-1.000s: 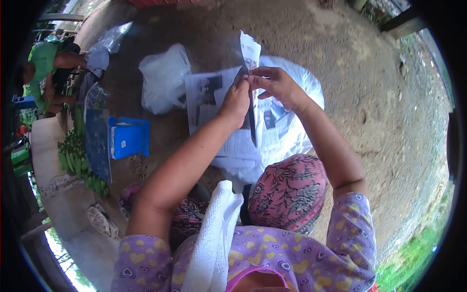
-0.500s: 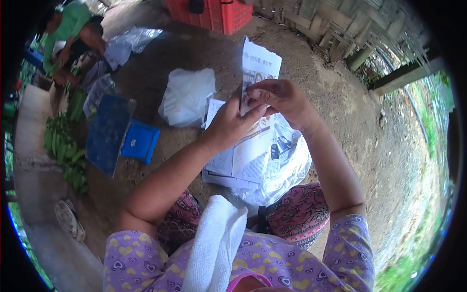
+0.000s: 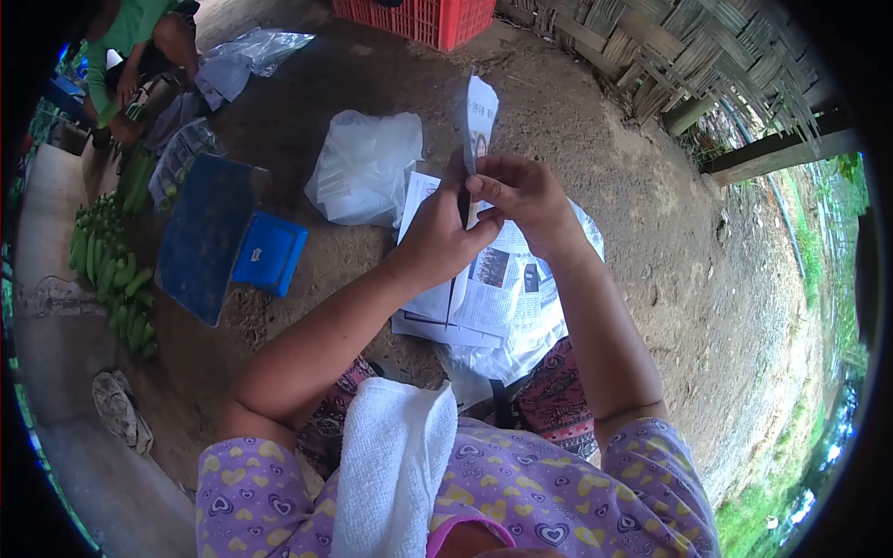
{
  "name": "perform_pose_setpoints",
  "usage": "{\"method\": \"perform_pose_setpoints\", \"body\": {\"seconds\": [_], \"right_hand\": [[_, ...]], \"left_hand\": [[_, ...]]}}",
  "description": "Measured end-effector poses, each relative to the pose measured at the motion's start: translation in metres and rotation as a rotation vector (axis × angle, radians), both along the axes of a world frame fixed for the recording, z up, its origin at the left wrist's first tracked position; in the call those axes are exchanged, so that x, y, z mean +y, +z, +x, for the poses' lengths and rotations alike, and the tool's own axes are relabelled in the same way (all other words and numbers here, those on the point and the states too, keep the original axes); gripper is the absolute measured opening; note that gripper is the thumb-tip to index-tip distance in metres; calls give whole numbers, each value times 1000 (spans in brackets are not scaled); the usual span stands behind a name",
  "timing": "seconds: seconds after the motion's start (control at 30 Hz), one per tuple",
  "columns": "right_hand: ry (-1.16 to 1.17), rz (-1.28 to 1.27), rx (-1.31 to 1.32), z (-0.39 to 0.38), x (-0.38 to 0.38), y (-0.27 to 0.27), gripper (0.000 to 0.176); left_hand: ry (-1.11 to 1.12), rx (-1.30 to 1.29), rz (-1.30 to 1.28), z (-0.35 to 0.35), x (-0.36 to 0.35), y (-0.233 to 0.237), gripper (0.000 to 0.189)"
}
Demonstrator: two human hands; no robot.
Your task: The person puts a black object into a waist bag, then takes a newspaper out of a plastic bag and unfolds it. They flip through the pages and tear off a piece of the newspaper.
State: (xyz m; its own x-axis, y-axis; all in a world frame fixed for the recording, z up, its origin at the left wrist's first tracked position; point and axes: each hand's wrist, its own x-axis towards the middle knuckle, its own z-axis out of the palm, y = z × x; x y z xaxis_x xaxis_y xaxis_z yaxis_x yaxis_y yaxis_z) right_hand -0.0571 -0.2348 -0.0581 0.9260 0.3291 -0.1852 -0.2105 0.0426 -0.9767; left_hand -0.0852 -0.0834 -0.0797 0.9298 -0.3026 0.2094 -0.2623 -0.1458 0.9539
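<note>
A piece of newspaper (image 3: 481, 107), folded into a narrow strip, stands upright between my hands. My left hand (image 3: 439, 228) is closed around its lower part. At its right edge, my right hand (image 3: 521, 195) pinches the paper between thumb and fingers. Beneath my hands, loose newspaper sheets (image 3: 488, 298) lie in a pile on a clear plastic bag (image 3: 539, 339) in front of my knees. The fingertips of my left hand are partly hidden behind the paper.
Left of the papers are a white plastic bag (image 3: 363, 167), a blue scale (image 3: 270, 253) and a dark blue board (image 3: 206, 237). Green bananas (image 3: 116, 279) lie farther left, near a crouching person (image 3: 121, 56). A red crate (image 3: 437, 23) stands ahead; a woven wall (image 3: 670, 56) is at right.
The newspaper in my hands has become narrower, its printed face turned more edge-on. My right hand has shifted slightly left, closer to my left hand. The view has moved slightly.
</note>
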Motion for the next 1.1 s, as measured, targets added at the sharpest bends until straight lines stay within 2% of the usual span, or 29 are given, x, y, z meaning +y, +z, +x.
{"method": "perform_pose_setpoints", "body": {"seconds": [0.17, 0.37, 0.47, 0.77, 0.97, 1.1], "right_hand": [[31, 53, 45, 2, -7, -10, 33], [62, 169, 52, 1, -17, -16, 36], [72, 151, 61, 4, -24, -17, 36], [58, 131, 84, 5, -35, -15, 34], [-23, 137, 96, 8, -39, -13, 28], [-37, -24, -17, 14, -42, -21, 26]], "left_hand": [[-136, 188, -267, 3, 4, -6, 62], [-103, 208, -117, 3, 8, -9, 62], [-119, 165, -136, 4, 3, -7, 59], [-142, 245, -214, 7, -8, -5, 50], [-141, 515, -527, 6, -8, -4, 37], [56, 499, -212, 15, 1, -17, 27]]}}
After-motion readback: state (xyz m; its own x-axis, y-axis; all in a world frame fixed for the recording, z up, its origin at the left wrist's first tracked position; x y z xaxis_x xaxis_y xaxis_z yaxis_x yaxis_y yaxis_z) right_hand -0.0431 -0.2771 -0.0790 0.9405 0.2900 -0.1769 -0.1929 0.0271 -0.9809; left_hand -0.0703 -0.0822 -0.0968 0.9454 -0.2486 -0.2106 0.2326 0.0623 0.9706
